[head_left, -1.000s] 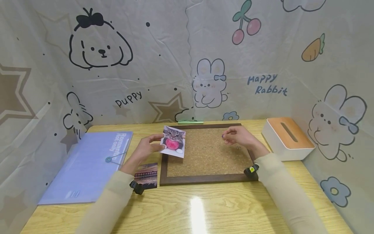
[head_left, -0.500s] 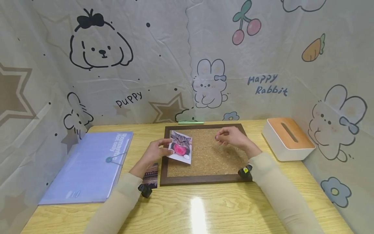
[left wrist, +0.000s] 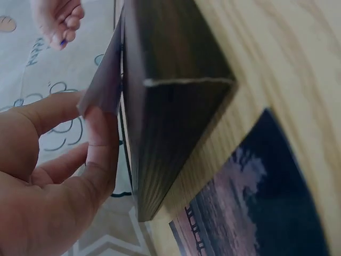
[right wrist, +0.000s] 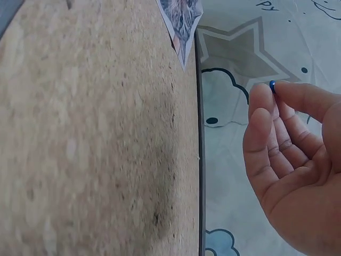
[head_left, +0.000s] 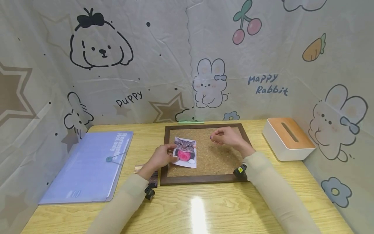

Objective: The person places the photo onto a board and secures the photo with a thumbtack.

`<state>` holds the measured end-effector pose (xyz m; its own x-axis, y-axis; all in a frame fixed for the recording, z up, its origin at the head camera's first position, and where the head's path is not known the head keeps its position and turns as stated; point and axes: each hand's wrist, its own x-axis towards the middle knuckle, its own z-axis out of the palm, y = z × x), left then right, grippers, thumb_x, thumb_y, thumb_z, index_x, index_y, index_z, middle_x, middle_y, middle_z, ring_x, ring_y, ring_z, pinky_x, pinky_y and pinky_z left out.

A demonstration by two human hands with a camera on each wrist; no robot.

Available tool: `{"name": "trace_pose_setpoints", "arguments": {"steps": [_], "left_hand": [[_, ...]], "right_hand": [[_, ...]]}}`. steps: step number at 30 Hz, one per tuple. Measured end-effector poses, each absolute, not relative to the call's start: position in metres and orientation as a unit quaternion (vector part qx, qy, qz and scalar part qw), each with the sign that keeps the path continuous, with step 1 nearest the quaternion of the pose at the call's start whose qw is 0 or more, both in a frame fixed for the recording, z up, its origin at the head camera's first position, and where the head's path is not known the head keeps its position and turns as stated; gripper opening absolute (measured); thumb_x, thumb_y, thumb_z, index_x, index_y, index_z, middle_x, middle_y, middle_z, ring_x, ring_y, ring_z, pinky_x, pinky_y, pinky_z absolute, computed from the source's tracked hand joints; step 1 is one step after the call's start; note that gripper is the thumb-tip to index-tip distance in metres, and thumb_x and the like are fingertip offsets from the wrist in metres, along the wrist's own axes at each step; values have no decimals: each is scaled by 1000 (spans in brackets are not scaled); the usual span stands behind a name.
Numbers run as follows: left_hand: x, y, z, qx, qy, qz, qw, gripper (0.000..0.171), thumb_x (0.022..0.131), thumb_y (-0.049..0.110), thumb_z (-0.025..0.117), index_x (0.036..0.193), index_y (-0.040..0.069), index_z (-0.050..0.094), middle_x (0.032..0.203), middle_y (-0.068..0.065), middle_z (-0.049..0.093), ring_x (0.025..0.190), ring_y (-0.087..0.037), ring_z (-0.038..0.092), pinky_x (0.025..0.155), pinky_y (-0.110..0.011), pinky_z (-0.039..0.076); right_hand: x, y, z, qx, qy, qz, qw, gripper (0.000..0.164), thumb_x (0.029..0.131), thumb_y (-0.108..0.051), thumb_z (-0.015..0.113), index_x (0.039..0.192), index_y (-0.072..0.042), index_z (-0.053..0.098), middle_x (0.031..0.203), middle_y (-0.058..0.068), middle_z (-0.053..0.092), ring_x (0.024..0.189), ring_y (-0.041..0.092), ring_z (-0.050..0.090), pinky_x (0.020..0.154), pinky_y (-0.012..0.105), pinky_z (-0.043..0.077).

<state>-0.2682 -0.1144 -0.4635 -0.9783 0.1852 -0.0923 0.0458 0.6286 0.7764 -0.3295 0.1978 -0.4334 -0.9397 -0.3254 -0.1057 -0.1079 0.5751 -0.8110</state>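
My left hand (head_left: pixel 160 157) pinches the left edge of a cat photo (head_left: pixel 184 156), a white-bordered print of a cat with a pink ball. The photo is over the lower left of a cork board (head_left: pixel 217 161) with a dark brown frame. In the left wrist view the print (left wrist: pixel 104 88) leans at a slant against the frame's side. Over the board's upper right, my right hand (head_left: pixel 226 139) pinches a small blue pushpin (right wrist: pixel 273 86) between thumb and forefinger, mostly hidden by the fingers. That hand is apart from the photo and the cork.
A second photo, a dusky landscape (left wrist: pixel 229 208), lies left of the board, partly under my left wrist. Farther left is a lilac document folder (head_left: pixel 84 165). A tissue box (head_left: pixel 287 138) with a wooden lid stands right; a green pen (head_left: pixel 191 122) lies behind the board.
My left hand has brought the cat photo right and down over the board's lower left. My right hand has shifted left toward the photo, still pinching the pushpin.
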Motion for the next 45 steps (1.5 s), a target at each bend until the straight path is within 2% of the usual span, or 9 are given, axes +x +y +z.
{"name": "trace_pose_setpoints", "arguments": {"steps": [2,4,9,12,17,25,34,39,45], "left_hand": [[-268,-112,-464,74,907,408,80,59,80,5,80,135,1,60,98,-13,68,81,-17,61,64,-26,53],[-268,-111,-466,81,913,391,79,59,80,6,81,134,0,60,102,-14,68,83,-18,61,67,-29,56],[-267,-108,-468,102,929,350,65,57,79,10,83,131,0,63,122,-18,67,107,-27,64,95,-42,55],[-268,-106,-468,114,934,332,57,57,77,13,84,129,-1,65,126,-19,66,114,-31,62,102,-46,51],[-267,-103,-467,113,937,324,63,57,78,16,85,129,1,65,128,-18,65,119,-33,60,106,-46,49],[-267,-102,-469,113,944,305,60,58,77,18,86,129,3,65,132,-18,62,125,-36,56,110,-48,44],[-267,-99,-468,118,946,294,65,58,77,19,86,129,3,66,129,-19,63,123,-36,57,109,-49,45],[-267,-98,-468,123,949,284,61,59,77,20,87,129,2,66,126,-18,64,120,-34,58,108,-47,46],[-266,-98,-466,121,949,283,64,58,77,19,86,128,0,66,125,-18,64,119,-34,58,107,-47,47]], "right_hand": [[-330,194,-434,-121,879,-443,126,21,98,-25,63,106,-7,71,101,13,73,88,21,66,84,47,59],[-331,189,-435,-117,879,-444,130,21,98,-24,63,106,-7,71,101,15,73,87,21,66,84,47,59],[-335,178,-437,-116,875,-447,142,20,98,-22,62,103,-5,72,102,19,72,87,23,67,80,40,60],[-338,171,-440,-112,876,-446,148,19,98,-22,62,102,-6,72,98,15,72,83,19,65,76,34,58],[-342,158,-445,-99,872,-450,166,20,98,-20,62,104,-4,72,90,9,71,78,16,64,73,33,58],[-347,135,-457,-99,862,-461,186,16,95,-12,64,103,-1,72,84,9,73,72,15,66,66,26,58],[-350,111,-461,-114,850,-464,220,17,96,-9,62,105,3,71,87,11,73,72,13,66,68,25,59],[-354,103,-464,-118,857,-449,224,16,97,-10,62,99,2,73,80,8,71,69,12,64,64,23,57],[-358,96,-466,-124,876,-411,220,14,95,-15,65,86,-6,70,71,1,65,65,10,59,59,20,49]]}}
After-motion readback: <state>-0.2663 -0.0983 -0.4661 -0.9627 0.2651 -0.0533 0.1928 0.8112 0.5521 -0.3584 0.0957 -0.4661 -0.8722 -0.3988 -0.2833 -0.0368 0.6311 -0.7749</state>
